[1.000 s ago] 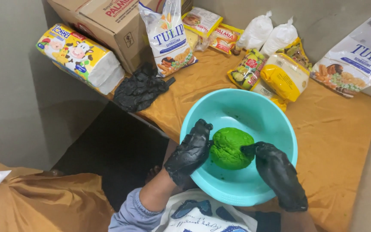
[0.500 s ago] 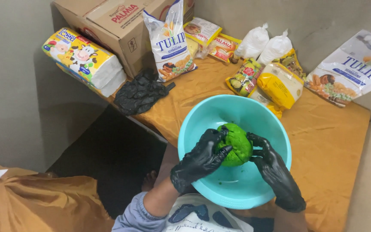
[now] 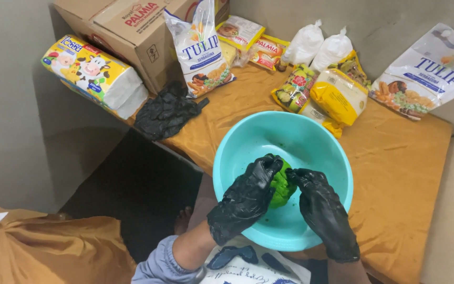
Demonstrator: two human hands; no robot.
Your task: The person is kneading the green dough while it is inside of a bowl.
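Squeezed narrower since half a second ago: green dough lump [image 3: 280, 184], now pressed between 2 black-gloved hands inside teal bowl [image 3: 290, 142] on cloth-covered counter [image 3: 395, 173]. Left hand [image 3: 248, 197] curled, fingers wrapped over dough's left side. Right hand [image 3: 319, 205] curled against its right side. Spare black gloves [image 3: 166, 111] lying well apart beside cardboard box [image 3: 127, 26].

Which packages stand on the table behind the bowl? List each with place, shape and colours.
Cardboard box: far left, brown.
Wrapped block pack: left edge, yellow and white.
Upright bag: beside the box, white and blue.
Flat bag: far right, white.
Yellow pouch: behind the bowl.
Two knotted white bags: at the wall.
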